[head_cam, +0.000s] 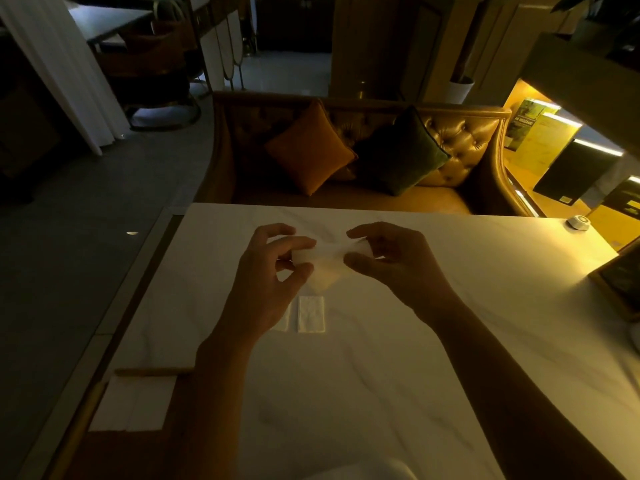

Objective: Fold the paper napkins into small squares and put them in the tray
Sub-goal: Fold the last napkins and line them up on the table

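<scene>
A paper napkin (325,265) was held just above the counter (433,358), near the middle of its far edge. It was stretched between the left hand (273,271) and the right hand (391,261). Each end was pinched by curled fingers (298,242) and a thumb, so both hands were closed on the paper. Its long axis ran left to right, parallel to the far edge. A loose corner hung down towards the person, between the two hands. Both hands were equally near the napkin. The next fold was judged to turn on bringing one pinched end across to the other along that axis.

One folded napkin (311,313) lay flat on the counter, just on the near side of the held one, with its long axis pointing away from the person. A second folded piece (283,322) lay just beside it to the left and was largely covered by the left wrist.

The tray (152,371) stood at the near left corner of the counter, well apart from the hands and nearer the left one. White sheets (131,403) lay in it, but it could not be told whether they were folded squares or unfolded stock.

In the dim, yellow light the creases in the held napkin were hard to read, and how many times it had been folded could not be made out. The fingertips behind the paper were hidden.
</scene>
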